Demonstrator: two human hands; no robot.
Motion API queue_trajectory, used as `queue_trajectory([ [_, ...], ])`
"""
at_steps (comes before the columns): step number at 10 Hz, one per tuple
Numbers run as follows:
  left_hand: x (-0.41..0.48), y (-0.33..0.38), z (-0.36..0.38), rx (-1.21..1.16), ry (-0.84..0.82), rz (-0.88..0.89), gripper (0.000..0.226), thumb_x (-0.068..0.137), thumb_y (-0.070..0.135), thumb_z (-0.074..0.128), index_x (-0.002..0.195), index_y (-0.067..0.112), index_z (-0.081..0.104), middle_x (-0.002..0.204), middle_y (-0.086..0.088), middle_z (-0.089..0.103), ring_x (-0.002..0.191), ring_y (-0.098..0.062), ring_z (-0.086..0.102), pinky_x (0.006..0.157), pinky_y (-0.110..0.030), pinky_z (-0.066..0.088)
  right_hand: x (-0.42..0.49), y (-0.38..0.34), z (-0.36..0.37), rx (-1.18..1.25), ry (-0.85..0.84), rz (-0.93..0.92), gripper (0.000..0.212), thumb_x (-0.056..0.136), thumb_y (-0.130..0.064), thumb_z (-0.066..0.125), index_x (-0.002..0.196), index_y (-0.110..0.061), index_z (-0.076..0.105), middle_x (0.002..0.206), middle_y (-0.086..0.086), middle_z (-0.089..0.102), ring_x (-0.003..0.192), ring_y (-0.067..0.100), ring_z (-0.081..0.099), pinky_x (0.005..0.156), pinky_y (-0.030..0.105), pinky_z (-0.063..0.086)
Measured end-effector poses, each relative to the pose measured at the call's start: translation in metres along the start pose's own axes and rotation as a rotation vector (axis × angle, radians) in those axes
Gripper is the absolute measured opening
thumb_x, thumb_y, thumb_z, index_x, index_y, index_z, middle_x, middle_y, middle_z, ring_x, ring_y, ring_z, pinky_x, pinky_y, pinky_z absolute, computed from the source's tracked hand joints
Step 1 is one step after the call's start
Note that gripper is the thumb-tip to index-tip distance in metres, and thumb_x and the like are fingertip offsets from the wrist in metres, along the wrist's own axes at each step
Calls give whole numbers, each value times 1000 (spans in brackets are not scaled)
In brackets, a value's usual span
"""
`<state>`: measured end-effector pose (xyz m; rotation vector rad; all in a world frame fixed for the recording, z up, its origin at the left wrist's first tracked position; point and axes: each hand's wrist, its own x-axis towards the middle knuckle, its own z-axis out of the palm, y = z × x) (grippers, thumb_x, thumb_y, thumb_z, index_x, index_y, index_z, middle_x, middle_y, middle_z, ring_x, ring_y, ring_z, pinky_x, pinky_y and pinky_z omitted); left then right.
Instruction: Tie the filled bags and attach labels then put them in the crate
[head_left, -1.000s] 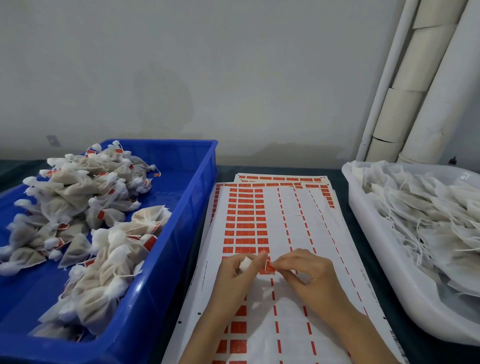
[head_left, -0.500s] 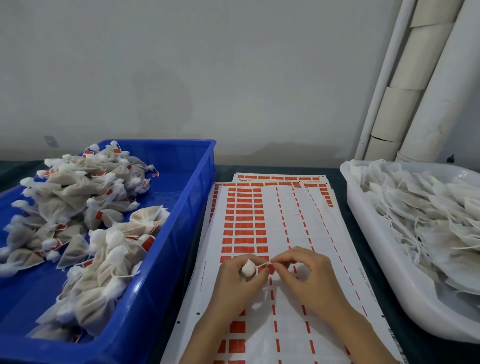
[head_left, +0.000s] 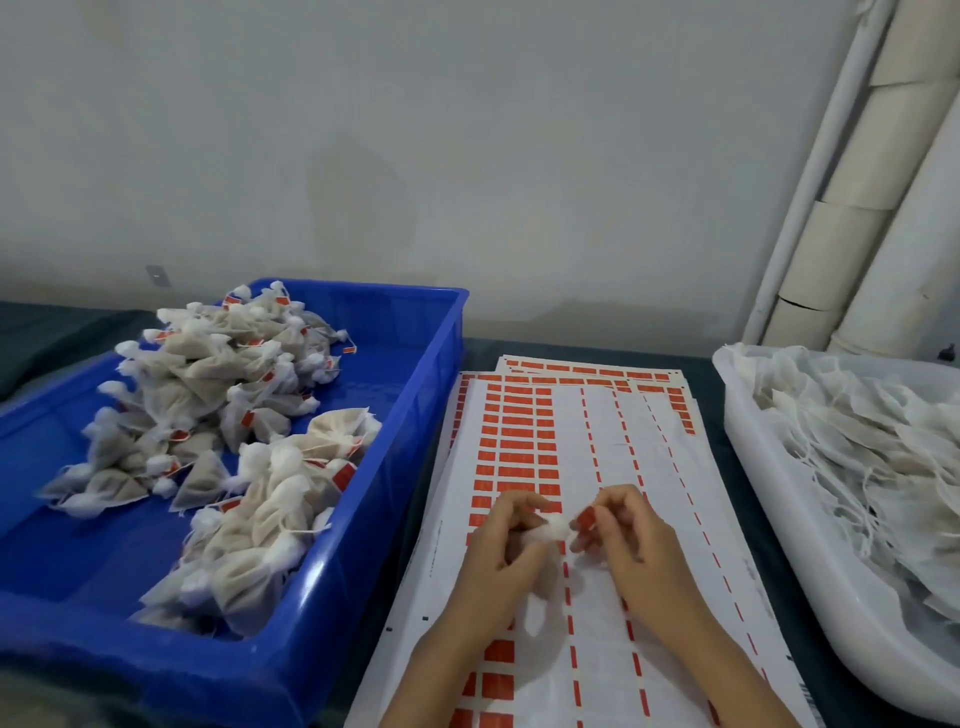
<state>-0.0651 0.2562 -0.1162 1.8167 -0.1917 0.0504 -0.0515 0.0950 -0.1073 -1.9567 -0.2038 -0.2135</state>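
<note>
Pinching is done by both hands: the left hand (head_left: 506, 545) is curled round a small white bag (head_left: 555, 527), w/ only its gathered tuft showing past the fingers. A red label (head_left: 586, 519) is gripped between thumb & fingertips of the right hand (head_left: 628, 540), just beside that tuft. Both are held low over the label sheets (head_left: 597, 426), which are stacked mid-tabletop, from the front edge toward the back. The step is judged to be label attachment, w/ the drop into the crate not yet done. The blue crate (head_left: 395, 452) is set at the left edge of the tabletop (head_left: 52, 338), partly filled w/ tied, labelled bags (head_left: 234, 415). A white tub (head_left: 769, 499) of flat, untied bags (head_left: 883, 441) is set at the right edge.

Risks, as judged:
- The label could get stuck to a fingertip or the fabric instead of the string, since it is held so close to the tuft.
- The string could be missed if the label is folded off-centre.
- The knot could be loosened by a hard pull.

Hard to make out:
- The string isn't resolved, so whether label & string touch can't be told.
- The bag's body is hidden by the left hand.
- Fingertips are softened by blur.
- The crate's near-left corner & the tub's right side are cut off by the frame.
- Label print is too small to be read.
</note>
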Motion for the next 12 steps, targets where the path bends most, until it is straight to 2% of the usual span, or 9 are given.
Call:
queue_trajectory([
  [2,-13,14,-9,178,70,-7,10,91,36,62,100,38,60,99,21,63,94,1,61,84,-19,53,-1,-27,8,34,21,1,5,90,-18,58,93,-22,58,83,-5,71,70,12,71,64,22,59],
  [4,-55,79,-49,418,215,251,15,90,34,64,103,38,58,101,23,57,89,3,58,84,-19,53,-1,-103,16,10,59,-225,17,80,-36,55,94,-27,59,86,-14,70,74,13,69,66,21,56],
  [5,-84,110,-82,497,343,360,19,86,40,60,105,38,61,99,24,55,91,5,54,82,-13,49,-5,-150,30,145,-24,-364,10,82,-34,55,90,-29,58,79,-23,69,74,1,68,55,8,49],
  [6,-104,129,-126,578,487,406,20,82,33,65,102,31,71,92,20,65,87,0,58,75,-19,50,-4,-184,52,312,-172,-470,8,89,-24,56,94,-20,60,80,-11,71,68,7,70,54,12,51],
  [7,-111,132,-168,602,651,320,19,77,28,75,95,34,75,79,25,66,86,-4,58,73,-22,47,5,-202,81,373,-327,-454,11,90,-18,58,98,-12,61,82,-2,72,75,14,72,61,23,57],
  [8,-104,117,-200,569,601,151,15,78,18,77,86,31,77,74,24,68,77,2,62,71,-14,50,15,-202,112,308,-424,-403,5,91,-9,60,95,-8,62,79,4,72,71,15,72,62,20,56],
  [10,-92,83,-220,508,393,-67,12,81,15,75,81,27,73,72,14,71,72,3,66,70,-18,55,25,-188,145,-43,-369,-465,7,86,-12,69,92,-14,72,78,-4,71,68,4,66,67,10,50],
  [11,-86,77,-219,536,416,-139,19,81,21,75,99,24,70,90,12,69,82,-2,65,81,-26,56,23,-182,139,-187,-321,-523,15,86,-19,70,100,-18,75,90,-5,72,71,3,61,68,7,46],
  [12,-93,80,-217,751,520,-92,41,82,31,72,122,26,60,110,11,62,94,-2,58,85,-27,52,15,-175,109,-171,-255,-501,23,87,-21,68,110,-20,71,99,-4,72,74,1,60,70,5,46],
])
